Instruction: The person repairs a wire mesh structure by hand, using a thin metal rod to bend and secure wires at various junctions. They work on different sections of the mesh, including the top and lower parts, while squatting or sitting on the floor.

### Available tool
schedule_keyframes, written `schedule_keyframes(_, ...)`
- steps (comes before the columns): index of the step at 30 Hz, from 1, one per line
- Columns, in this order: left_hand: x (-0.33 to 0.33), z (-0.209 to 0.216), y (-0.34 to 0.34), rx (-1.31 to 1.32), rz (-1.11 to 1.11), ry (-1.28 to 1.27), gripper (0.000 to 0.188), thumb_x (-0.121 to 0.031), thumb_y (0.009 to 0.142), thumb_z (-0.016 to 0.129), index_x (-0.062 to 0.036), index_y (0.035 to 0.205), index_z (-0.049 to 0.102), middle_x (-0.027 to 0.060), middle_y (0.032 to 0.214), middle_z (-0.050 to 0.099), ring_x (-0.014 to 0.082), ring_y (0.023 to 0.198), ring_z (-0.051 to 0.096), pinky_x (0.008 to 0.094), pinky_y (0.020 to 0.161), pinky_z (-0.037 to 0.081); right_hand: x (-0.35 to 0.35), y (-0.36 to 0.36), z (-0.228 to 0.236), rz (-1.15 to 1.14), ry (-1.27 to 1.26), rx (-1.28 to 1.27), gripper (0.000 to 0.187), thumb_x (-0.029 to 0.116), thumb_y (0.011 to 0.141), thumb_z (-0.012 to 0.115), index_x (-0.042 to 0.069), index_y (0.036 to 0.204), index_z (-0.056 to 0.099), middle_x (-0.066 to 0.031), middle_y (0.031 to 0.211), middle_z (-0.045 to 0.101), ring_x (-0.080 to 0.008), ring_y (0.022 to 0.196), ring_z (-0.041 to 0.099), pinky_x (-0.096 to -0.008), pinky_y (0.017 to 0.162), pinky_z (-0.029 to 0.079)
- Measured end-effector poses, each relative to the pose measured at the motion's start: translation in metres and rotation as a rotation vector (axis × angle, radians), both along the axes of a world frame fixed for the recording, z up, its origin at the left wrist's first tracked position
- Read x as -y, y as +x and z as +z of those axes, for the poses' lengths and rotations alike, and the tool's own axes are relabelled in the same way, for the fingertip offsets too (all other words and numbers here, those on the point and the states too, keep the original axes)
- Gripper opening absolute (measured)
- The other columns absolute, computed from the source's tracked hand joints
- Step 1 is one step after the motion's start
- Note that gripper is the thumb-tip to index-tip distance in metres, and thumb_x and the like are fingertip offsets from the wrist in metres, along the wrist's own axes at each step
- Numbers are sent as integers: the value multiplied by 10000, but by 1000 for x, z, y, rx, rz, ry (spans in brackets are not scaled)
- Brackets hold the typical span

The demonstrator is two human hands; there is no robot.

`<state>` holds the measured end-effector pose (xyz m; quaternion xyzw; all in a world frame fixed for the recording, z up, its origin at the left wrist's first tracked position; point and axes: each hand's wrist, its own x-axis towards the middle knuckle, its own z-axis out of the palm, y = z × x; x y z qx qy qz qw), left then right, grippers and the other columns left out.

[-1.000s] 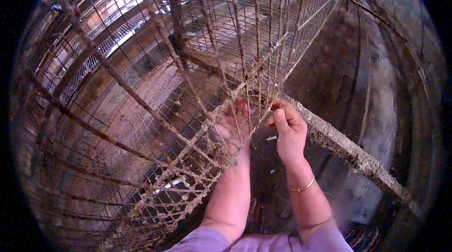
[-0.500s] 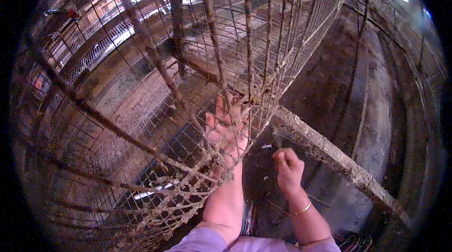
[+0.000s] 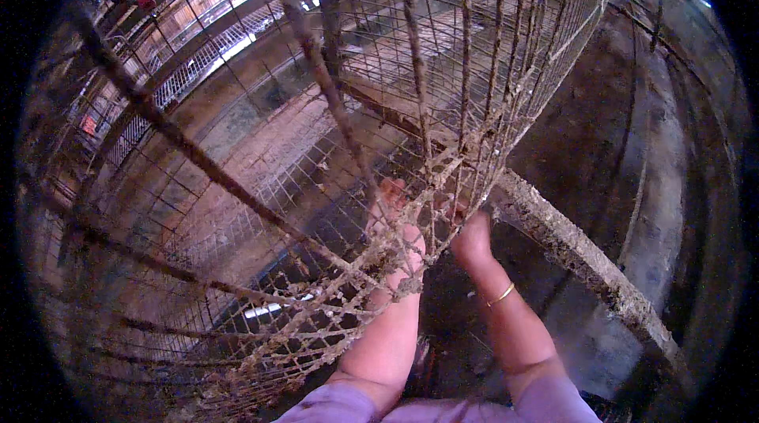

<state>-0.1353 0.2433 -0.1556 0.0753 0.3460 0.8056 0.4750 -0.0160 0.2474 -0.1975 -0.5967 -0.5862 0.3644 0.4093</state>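
Evidently, crusted mesh [image 3: 387, 255] crosses before left hand [image 3: 386, 205], beside right hand [image 3: 473, 236], both grips unclear.

The floor [image 3: 447, 324] is dark and grimy — a small pale scrap [image 3: 470, 294] lies there.

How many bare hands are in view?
2: the left hand behind the crusted wire mesh, the right hand near the beam's upper end. Some fingers are hidden.

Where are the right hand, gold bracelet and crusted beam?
Right hand [image 3: 472, 238]: head view, middle of the hand.
Gold bracelet [image 3: 501, 295]: head view, middle of visible band.
Crusted beam [image 3: 585, 258]: head view, caked surface midway along.
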Motion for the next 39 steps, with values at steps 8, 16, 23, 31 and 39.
schedule_keyframes(8,1,6,9,-4,-383,161,379,-124,716,738,-51,1053,581,116,1039,619,238,831,618,358,787,503,-25,1,-48,-23,354,114,161,163,866,584,33,959,604,-25,812,607,-114,730,547,-296,641,454)
schedule_keyframes(16,2,-24,4,-149,-337,303,433,-224,766,710,-39,1115,534,83,990,605,191,804,599,304,696,510,-9,-25,51,177,334,-155,158,123,832,571,15,934,625,-87,887,643,-221,775,608,-319,720,477)
schedule_keyframes(23,-16,-56,16,-101,-274,269,320,-207,791,662,-36,1043,563,79,922,608,204,772,596,309,674,499,-20,-23,26,180,33,-733,236,107,819,616,10,1029,567,-99,907,625,-194,800,593,-326,727,478)
schedule_keyframes(31,-49,-88,11,-61,-265,186,210,-182,814,609,-35,964,596,74,845,615,219,738,593,323,662,488,7,-10,32,128,288,-69,300,154,779,635,69,1063,588,-166,920,636,-335,850,615,-394,757,486)
schedule_keyframes(39,0,-15,4,-1702,-317,-231,118,-84,783,538,-38,840,631,176,759,636,316,741,623,398,624,476,23,12,50,-20,597,602,349,59,749,548,105,1095,549,-135,1021,576,-355,923,547,-454,762,440)
